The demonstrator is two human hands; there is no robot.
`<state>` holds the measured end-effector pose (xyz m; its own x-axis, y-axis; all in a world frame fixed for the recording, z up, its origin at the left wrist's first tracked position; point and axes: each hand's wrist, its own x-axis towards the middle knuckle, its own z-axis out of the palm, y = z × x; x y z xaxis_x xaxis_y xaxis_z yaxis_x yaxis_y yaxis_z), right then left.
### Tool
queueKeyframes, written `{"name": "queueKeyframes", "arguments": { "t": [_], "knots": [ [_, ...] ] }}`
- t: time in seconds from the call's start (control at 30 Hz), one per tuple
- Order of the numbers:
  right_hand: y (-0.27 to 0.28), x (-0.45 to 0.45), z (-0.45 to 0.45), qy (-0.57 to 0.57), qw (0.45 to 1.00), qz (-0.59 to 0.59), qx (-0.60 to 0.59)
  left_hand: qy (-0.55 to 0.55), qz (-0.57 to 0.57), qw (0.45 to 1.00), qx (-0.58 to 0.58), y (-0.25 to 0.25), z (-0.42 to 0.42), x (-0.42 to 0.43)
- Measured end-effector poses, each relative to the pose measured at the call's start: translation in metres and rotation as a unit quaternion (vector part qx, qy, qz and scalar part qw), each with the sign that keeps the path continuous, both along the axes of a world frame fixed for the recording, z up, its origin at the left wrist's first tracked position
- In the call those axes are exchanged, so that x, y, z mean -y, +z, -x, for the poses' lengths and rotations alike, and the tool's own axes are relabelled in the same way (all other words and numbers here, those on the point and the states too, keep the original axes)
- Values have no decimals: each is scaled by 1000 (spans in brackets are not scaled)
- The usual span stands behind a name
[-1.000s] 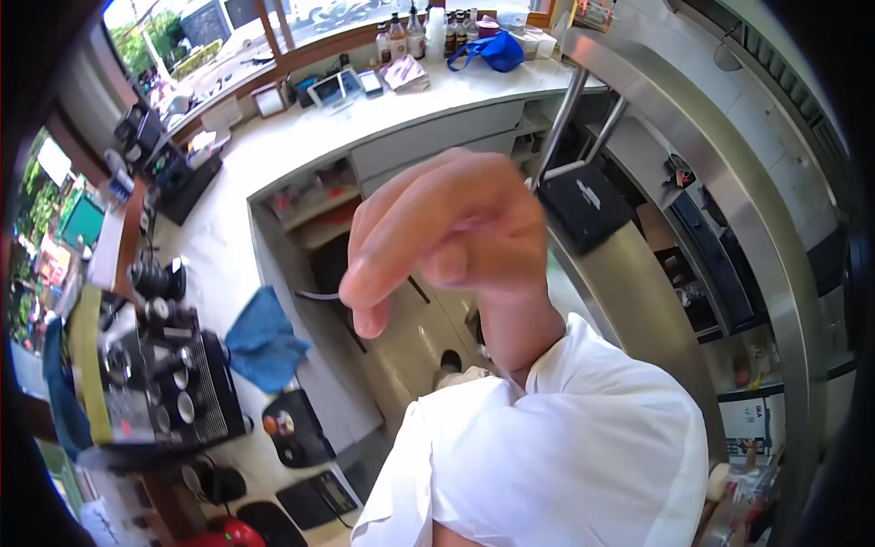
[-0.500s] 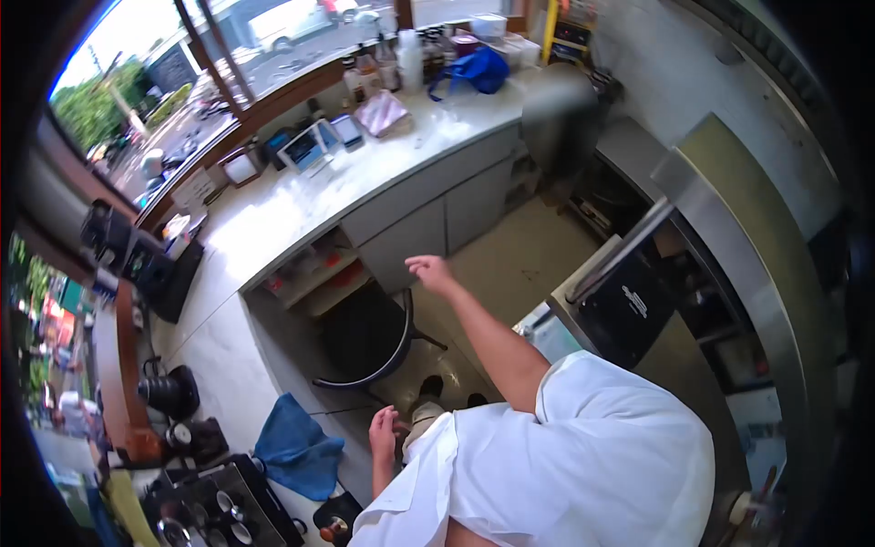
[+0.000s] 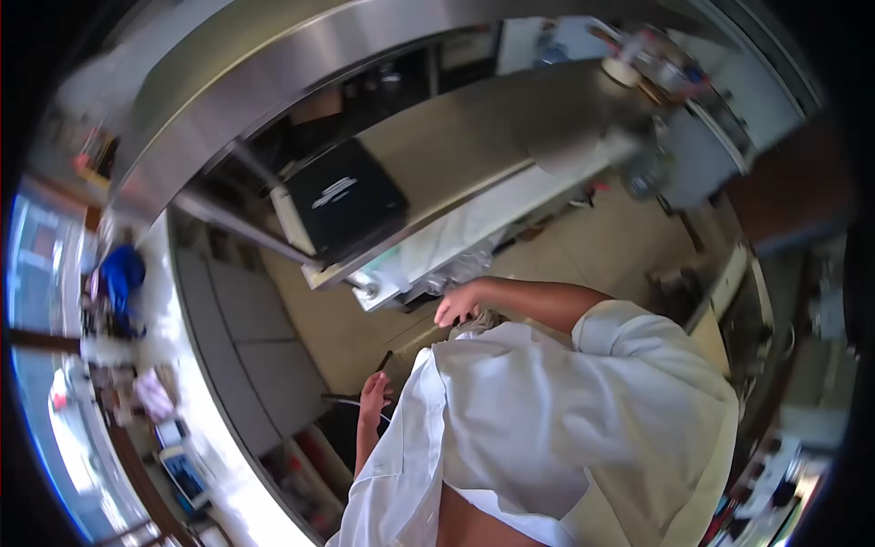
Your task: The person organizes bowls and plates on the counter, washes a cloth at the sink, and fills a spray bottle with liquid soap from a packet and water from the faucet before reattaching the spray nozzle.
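Note:
My right hand (image 3: 460,304) is held in front of my body with the elbow bent. Its fingers hang loosely with nothing in them, close to a clear plastic bag (image 3: 463,272) below the marble-look counter (image 3: 442,248); whether they touch cannot be told. My left hand (image 3: 375,397) is low at my left side, fingers slightly bent and apart, holding nothing. Near it, a dark chair (image 3: 342,398) is partly hidden by my arm. Ahead, a black box (image 3: 342,202) with white lettering lies on the steel worktop (image 3: 456,146).
A steel hood-like band (image 3: 255,87) curves across the top, with a metal post (image 3: 241,226) below. Along the left runs a white counter (image 3: 196,392) over grey cabinets (image 3: 239,301), carrying a blue bag (image 3: 122,273) and a tablet (image 3: 185,476). Tiled floor (image 3: 565,251) shows ahead.
My view has swung to the right, so the window counter now lies at the left and the steel worktop ahead. My right arm has gone from reaching out to bent before me.

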<state>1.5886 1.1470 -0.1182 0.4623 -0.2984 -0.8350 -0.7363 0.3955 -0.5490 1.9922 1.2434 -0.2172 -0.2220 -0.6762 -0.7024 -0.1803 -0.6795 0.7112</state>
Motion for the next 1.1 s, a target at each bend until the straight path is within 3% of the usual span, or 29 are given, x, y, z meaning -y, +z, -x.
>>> {"name": "queueKeyframes", "arguments": {
  "t": [0.03,0.1,0.13,0.2,0.23,0.27,0.33,0.4,0.53,0.57,0.6,0.63,0.73,0.77,0.8,0.83,0.87,0.9,0.97,1.03,1.1],
  "knots": [
    [-5,-23,28,-108,994,-18,7,-35,2,999,-2,-32,-9,7],
    [-32,-67,89,-327,945,11,3,-88,-142,981,-96,-103,-21,33],
    [-52,-98,113,-437,898,51,-10,-128,-169,973,-91,-115,-22,40],
    [-129,-169,155,-567,733,312,-210,-249,-128,960,20,-111,-12,49],
    [-162,-206,178,-403,760,354,-366,-304,-104,944,71,-106,-2,54],
    [-194,-241,198,-216,753,368,-502,-347,-83,928,110,-105,9,62],
    [-286,-311,231,-388,777,213,-447,-412,-42,895,165,-100,41,77],
    [-291,-363,237,-431,794,98,-418,-437,-21,881,178,-102,82,88],
    [-293,-425,259,-247,904,57,-344,-433,-11,886,166,-107,177,92],
    [-382,-472,281,-163,930,115,-310,-429,-14,890,155,-107,204,91],
    [-281,-441,284,-232,926,65,-291,-417,-29,899,128,-111,230,90],
    [-255,-443,310,-233,924,65,-296,-393,-61,914,77,-118,258,90],
    [-246,-454,372,-256,885,265,-285,-345,-129,927,-62,-136,347,99],
    [-241,-456,390,-382,828,236,-337,-351,-132,924,-79,-142,381,102],
    [-216,-452,409,-500,753,197,-381,-504,53,860,57,-131,424,101],
    [-214,-456,427,-569,688,242,-380,-610,221,730,216,-118,469,101],
    [-214,-461,447,-632,615,286,-376,-626,250,715,185,-74,521,101],
    [-204,-459,466,-634,612,281,-379,-640,280,699,153,-29,571,102],
    [-173,-444,500,-761,553,174,-293,-508,369,778,7,-61,640,112],
    [-168,-437,529,-770,536,199,-284,-474,338,813,-20,4,728,104],
    [-161,-428,555,-774,524,225,-275,-435,349,825,-94,29,807,99]
  ]
}}
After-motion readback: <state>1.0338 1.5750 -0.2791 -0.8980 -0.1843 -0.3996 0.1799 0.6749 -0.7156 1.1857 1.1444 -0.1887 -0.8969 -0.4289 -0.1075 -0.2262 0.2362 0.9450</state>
